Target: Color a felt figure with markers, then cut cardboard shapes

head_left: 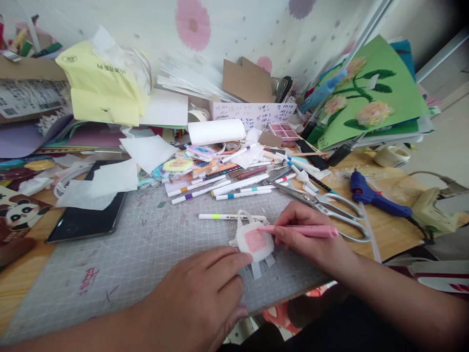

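Note:
My right hand is closed round a pink marker, whose tip meets the upper edge of a pink square coloured on a small white padded paper piece. This piece has rounded corners, a loop at its top and two pale strips hanging below. From the lower left, my left hand grips its edge with bent fingers; the index fingertip lies on its front, and the thumb is partly hidden. Just behind the piece a white marker with a green band lies on the grey cutting mat.
Large scissors lie behind my right hand, with a blue glue gun farther right. A heap of markers and paper scraps spreads across the back. At left, paper partly covers a black tablet. The mat's front edge is near my hands.

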A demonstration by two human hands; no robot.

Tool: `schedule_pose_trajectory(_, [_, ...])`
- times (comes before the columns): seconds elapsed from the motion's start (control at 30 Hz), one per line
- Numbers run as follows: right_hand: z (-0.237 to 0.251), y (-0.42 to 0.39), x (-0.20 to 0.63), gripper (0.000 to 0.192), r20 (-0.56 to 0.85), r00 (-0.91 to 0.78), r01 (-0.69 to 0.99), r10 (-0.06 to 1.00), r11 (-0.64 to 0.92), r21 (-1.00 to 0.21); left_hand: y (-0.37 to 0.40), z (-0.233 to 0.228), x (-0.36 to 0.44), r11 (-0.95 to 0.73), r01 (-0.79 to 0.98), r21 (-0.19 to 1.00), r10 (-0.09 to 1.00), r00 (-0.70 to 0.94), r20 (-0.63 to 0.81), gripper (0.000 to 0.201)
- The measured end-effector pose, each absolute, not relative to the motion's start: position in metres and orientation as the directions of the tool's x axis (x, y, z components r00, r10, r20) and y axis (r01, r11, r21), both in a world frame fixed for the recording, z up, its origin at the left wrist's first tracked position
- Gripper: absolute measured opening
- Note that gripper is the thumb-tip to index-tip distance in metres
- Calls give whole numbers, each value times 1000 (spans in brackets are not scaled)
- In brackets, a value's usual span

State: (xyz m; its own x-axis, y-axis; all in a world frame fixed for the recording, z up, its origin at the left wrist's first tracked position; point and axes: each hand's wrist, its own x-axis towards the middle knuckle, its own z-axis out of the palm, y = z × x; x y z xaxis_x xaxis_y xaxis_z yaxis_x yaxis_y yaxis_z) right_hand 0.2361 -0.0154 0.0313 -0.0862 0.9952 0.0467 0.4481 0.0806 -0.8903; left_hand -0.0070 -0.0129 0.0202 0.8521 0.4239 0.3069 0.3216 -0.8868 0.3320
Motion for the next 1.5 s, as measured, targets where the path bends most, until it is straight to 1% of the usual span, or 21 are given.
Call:
schedule_pose_trajectory(0.1, [30,-16,238,15,41,-83,458,996,74,-886,-12,20,-6,-880,334,337,430,861,271,20])
schedule_pose_trajectory(0.2, [29,-16,239,14,20,-72,433,997,49,-900,-11,16,-6,-890,300,343,407,861,305,22])
schedule_pose_trajectory(0.27, [29,-16,240,14,1,-64,413,998,27,-910,-11,16,-6,-892,300,339,411,850,329,23])
schedule_pose_trajectory(0.33, [31,-15,240,15,-11,-57,408,998,13,-913,-11,18,-7,-891,306,336,414,851,322,23])
schedule_pose_trajectory(0.43, [34,-15,239,17,-5,-52,426,999,18,-905,-12,22,-7,-881,333,336,431,857,281,22])
schedule_pose_trajectory(0.6, [36,-18,241,17,-24,-64,455,998,7,-891,-13,15,-8,-885,291,365,414,850,327,21])
schedule_pose_trajectory(0.7, [34,-20,242,17,-35,-77,455,996,4,-890,-13,10,-9,-878,292,379,420,849,320,21])
schedule_pose_trajectory(0.8, [31,-21,243,15,-17,-83,442,996,22,-897,-13,11,-9,-879,291,377,419,851,318,21])
schedule_pose_trajectory(0.87, [31,-21,243,16,-10,-83,443,996,28,-896,-12,15,-9,-880,297,371,417,856,305,21])
schedule_pose_trajectory(1.0, [32,-21,242,16,-27,-91,455,995,18,-890,-13,24,-8,-874,328,357,424,875,235,20])
schedule_pose_trajectory(1.13, [31,-22,239,16,-6,-87,442,996,33,-896,-12,24,-8,-876,316,365,424,865,268,19])
schedule_pose_trajectory(1.3, [36,-23,233,18,-24,-111,435,994,27,-900,-12,15,-8,-877,291,382,418,854,309,18])
schedule_pose_trajectory(1.5, [36,-23,230,19,-18,-154,426,988,50,-903,-13,13,-9,-875,290,387,419,855,307,18])
